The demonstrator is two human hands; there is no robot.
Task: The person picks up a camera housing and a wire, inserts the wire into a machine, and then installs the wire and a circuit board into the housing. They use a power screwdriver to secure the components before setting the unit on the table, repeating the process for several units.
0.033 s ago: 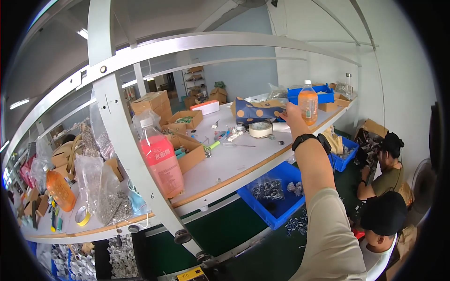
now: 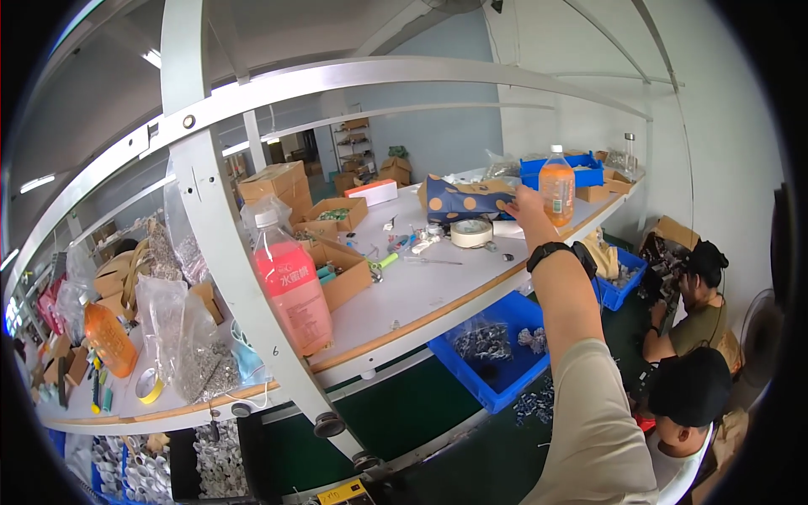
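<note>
My right hand (image 2: 527,207) reaches up onto the white upper shelf (image 2: 421,290) and grips the right end of a dark blue pouch with orange dots (image 2: 461,200). A black watch sits on that wrist. Just right of the hand stands a bottle of orange drink (image 2: 557,187). A roll of pale tape (image 2: 471,231) lies on the shelf right below the pouch. My left hand is out of sight.
A pink-liquid bottle (image 2: 290,282) stands behind a white frame post (image 2: 223,252). Open cardboard boxes (image 2: 341,278) and clear bags of small parts (image 2: 189,345) crowd the shelf's left. Below it sits a blue bin (image 2: 497,349). Two seated people (image 2: 694,370) work at lower right.
</note>
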